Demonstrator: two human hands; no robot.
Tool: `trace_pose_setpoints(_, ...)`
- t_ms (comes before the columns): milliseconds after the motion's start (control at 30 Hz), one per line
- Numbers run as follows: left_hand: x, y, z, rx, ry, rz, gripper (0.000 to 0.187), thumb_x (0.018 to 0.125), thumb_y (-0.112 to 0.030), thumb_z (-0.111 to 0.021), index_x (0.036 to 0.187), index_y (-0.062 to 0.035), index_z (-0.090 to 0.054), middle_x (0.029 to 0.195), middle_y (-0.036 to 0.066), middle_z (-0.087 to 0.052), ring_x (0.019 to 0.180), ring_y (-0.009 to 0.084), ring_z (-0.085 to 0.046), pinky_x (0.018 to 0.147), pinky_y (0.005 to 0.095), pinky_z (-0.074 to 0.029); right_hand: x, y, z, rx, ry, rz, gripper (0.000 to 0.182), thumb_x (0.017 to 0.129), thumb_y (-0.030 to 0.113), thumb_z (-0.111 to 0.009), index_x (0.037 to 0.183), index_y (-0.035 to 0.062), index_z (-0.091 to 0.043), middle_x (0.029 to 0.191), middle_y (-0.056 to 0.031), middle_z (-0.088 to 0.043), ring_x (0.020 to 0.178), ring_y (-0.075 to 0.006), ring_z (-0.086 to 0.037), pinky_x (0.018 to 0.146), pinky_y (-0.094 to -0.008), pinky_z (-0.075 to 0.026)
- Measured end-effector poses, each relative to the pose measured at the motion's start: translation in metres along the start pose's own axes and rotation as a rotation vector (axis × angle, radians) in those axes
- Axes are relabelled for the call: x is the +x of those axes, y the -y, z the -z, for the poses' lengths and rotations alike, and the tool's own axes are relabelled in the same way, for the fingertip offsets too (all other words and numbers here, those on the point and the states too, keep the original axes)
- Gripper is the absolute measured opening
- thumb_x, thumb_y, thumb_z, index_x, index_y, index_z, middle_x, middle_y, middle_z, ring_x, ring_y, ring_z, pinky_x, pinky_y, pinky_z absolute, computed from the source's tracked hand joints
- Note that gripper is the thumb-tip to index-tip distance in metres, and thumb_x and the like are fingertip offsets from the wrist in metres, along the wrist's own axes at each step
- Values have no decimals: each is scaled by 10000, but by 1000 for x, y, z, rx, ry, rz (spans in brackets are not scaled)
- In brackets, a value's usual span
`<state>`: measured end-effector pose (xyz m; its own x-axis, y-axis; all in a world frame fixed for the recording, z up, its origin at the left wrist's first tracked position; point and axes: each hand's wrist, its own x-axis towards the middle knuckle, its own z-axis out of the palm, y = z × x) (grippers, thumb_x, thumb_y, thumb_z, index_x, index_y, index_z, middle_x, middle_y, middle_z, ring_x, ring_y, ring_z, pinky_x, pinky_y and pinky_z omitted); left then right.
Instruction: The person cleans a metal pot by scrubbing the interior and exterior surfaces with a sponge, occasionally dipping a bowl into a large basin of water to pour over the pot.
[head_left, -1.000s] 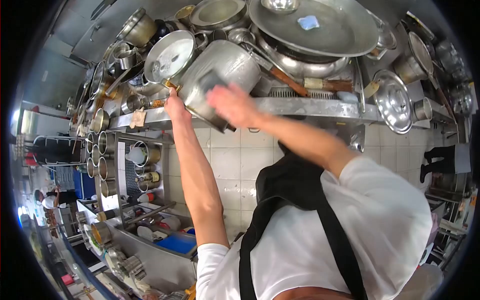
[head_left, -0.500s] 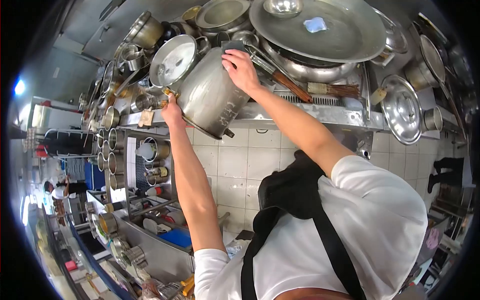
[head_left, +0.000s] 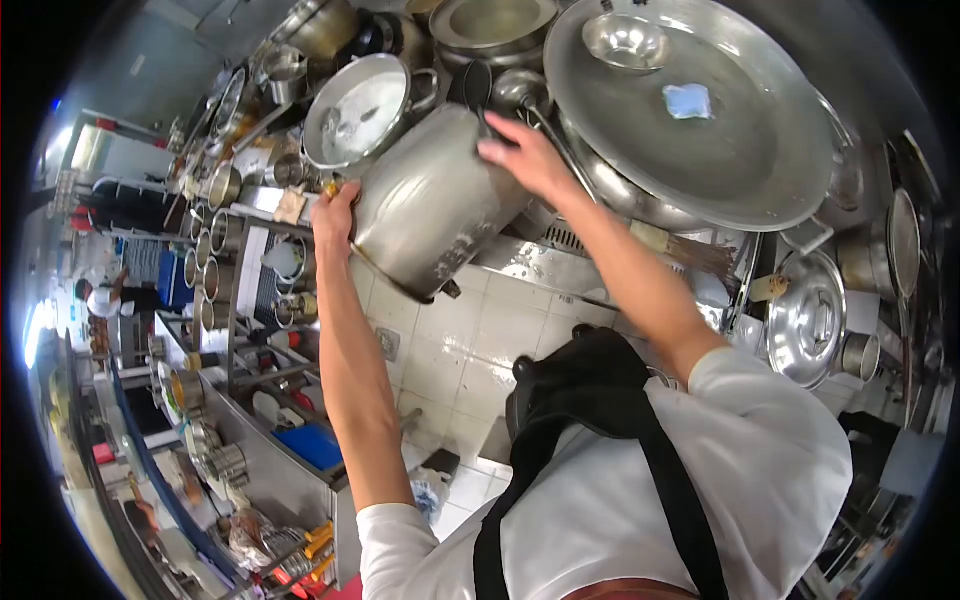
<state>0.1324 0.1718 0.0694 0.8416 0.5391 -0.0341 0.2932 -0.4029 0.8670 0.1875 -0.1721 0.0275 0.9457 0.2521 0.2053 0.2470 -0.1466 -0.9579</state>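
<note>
A large metal pot [head_left: 430, 195] lies tilted on its side over the counter edge, foamy streaks on its lower wall. My left hand [head_left: 335, 215] is closed round a handle at the pot's left rim. On the pot's upper right, near its base, rests my right hand [head_left: 522, 155], fingers partly spread and blurred; a dark object, too unclear to name, shows beside its fingertips. Behind the pot stands a pan with white suds [head_left: 362, 110]. To the right is a very wide metal basin [head_left: 690, 140] holding a small bowl [head_left: 626, 42] and a blue cloth [head_left: 687, 101].
A ladle [head_left: 520, 90], a bristle brush [head_left: 700, 255] and a round lid [head_left: 805, 315] are along the counter. Metal containers hang on a rack [head_left: 236, 320] at left, above a blue tray [head_left: 308, 447]. A person [head_left: 100, 298] stands far left.
The view has shifted and turned. The dark scrubbing pad under my right hand is no longer clearly visible, and that hand's fingers have spread. My left hand keeps its hold on the pot.
</note>
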Motion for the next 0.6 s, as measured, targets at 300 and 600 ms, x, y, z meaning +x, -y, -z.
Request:
trace_pose_setpoints(300, -18, -16, -11, -61, -87, 48, 317, 821, -209, -802, 1024, 32, -772, 914, 33, -740, 832, 129, -638, 797, 293, -491, -8, -2, 0, 198, -59, -267, 740, 850, 435, -812, 1445, 55, -592, 1347, -174, -671, 1231, -243, -634, 1053, -362, -475)
trace_pose_setpoints(600, -24, -9, -15, -90, -92, 35, 335, 844, -235, -804, 1050, 27, -777, 935, 38, -748, 855, 123, -630, 820, 292, -484, 58, 25, -3, 151, 63, -515, 944, 761, 532, -855, 1465, -4, -526, 1439, -222, -573, 1330, -336, -542, 1081, -476, -439)
